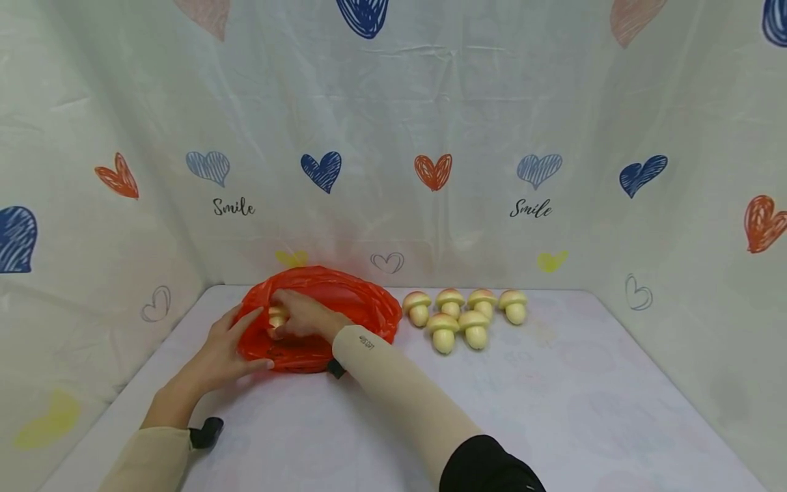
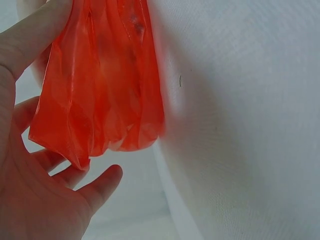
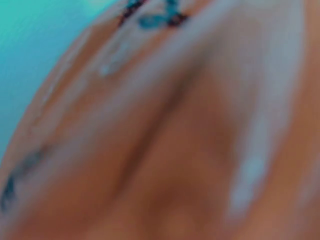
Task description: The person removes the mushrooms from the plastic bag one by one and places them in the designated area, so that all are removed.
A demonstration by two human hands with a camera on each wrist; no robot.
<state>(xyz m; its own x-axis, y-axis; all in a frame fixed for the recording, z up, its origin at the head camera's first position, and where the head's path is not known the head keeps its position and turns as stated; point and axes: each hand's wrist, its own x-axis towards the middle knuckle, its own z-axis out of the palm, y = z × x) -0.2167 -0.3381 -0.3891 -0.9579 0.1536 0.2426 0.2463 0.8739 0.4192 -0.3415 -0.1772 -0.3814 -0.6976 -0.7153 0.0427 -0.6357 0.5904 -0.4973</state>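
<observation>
A red plastic bag stands on the table at left, its mouth spread wide. Reaching into it, my right hand pinches a toy mushroom that is pale with a reddish-tan cap. My left hand lies against the bag's left side, fingers spread and loosely bent. In the left wrist view that hand borders the bag's hanging folds. Only blurred plastic fills most of the right wrist view, so the fingers cannot be made out there.
Several more toy mushrooms stand on the white table, close to the bag's right side, in two rows. Behind the table hangs a pale cloth printed with hearts.
</observation>
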